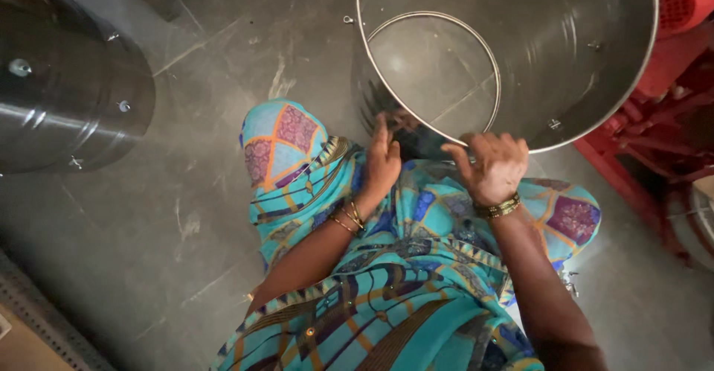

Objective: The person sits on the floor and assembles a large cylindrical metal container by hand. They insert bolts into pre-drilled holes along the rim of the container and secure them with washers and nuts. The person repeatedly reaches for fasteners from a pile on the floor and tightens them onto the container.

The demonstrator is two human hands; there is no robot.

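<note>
Against the knees on the grey floor (149,229), a bottomless steel drum shell (580,66) leans; left hand (383,159) flat outside, right hand (494,166) curled on its rim, steadying it

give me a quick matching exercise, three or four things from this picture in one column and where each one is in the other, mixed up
Things:
1. steel drum
2. left hand
3. right hand
4. second steel cylinder

Places:
A. far left, lying on the floor
B. fingers on the near rim of the open drum
C. against the drum's outer wall, below the rim
D. top centre, open end facing the camera

Pairs: 1-D, 2-C, 3-B, 4-A
</note>
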